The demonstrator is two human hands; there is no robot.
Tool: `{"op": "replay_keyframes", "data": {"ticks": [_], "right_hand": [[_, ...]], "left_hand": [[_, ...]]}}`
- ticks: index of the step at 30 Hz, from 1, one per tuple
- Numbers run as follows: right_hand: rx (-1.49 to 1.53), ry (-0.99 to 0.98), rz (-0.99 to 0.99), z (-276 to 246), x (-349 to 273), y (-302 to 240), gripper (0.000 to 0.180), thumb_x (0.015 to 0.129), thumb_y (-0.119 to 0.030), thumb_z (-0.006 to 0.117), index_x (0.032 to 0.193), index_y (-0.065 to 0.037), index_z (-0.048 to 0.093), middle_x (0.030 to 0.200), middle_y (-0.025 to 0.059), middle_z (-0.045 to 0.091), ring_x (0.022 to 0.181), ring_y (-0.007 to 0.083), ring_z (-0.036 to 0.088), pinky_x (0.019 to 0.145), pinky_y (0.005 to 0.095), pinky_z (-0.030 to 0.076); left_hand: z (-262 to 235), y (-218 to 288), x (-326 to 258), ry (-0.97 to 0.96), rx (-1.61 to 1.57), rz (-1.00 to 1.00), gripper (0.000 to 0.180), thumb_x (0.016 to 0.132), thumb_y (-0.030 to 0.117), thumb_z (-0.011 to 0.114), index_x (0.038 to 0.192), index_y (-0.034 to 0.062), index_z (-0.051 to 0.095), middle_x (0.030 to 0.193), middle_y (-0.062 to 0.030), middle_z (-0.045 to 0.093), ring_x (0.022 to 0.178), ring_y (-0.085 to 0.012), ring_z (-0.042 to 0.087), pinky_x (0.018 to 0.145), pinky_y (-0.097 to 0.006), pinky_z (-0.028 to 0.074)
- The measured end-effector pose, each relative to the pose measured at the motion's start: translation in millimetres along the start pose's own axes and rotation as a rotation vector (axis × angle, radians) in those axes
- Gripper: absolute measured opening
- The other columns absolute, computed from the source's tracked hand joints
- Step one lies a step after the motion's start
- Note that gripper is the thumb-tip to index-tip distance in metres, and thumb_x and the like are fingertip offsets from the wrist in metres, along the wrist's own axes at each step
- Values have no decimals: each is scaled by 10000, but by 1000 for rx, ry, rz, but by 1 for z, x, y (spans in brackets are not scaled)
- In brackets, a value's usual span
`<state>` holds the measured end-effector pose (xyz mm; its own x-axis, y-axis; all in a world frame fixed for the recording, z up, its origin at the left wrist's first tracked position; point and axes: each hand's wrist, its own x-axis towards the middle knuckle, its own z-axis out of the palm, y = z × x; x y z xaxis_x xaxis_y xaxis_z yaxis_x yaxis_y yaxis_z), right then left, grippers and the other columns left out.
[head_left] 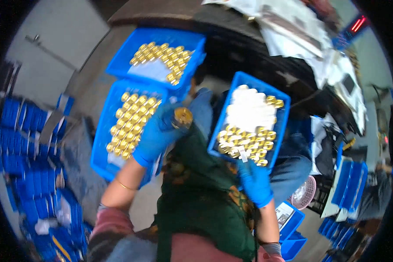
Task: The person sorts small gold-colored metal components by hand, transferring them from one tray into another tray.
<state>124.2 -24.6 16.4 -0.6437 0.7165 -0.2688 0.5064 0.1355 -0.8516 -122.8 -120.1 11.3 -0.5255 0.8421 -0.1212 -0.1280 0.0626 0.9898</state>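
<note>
My left hand [157,135], in a blue glove, is closed round a dark piece with a round gold end [183,117]. It is over the right edge of a blue bin [99,142] with rows of short gold cylindrical parts [131,124]. My right hand [255,183], also gloved in blue, pinches a small pale strip [242,153] at the near edge of another blue bin [283,126]. Inside that bin, more gold parts [249,139] lie in front of white rounded pieces [251,107]; glare hides their detail. Motion blurs both hands.
Behind the left bin stands another blue bin [122,56] of gold parts. A dark bench [231,39] with papers [288,26] runs along the far side. Stacked blue trays [26,131] fill the left; a pink basket [304,192] sits at right.
</note>
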Motion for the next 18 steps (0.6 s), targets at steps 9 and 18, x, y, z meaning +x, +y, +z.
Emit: {"op": "replay_keyframes", "data": {"ticks": [9,18], "right_hand": [[218,-84,197,6,13,13,278,904,-220,479,743,0,534,574,29,513,416,83,444,382,228,364],[252,-60,203,-10,7,16,292,902,-242,484,748,1,538,577,30,516,444,86,468,390,224,377]], "left_hand": [[-128,-32,-95,121,277,-517,534,834,300,549,1283,63,385,1230,-85,487,1075,-228,497,938,-324,385],[-116,-98,-95,463,-649,-844,568,879,497,383,1270,85,411,1174,-66,538,962,-230,565,821,-344,477]]}}
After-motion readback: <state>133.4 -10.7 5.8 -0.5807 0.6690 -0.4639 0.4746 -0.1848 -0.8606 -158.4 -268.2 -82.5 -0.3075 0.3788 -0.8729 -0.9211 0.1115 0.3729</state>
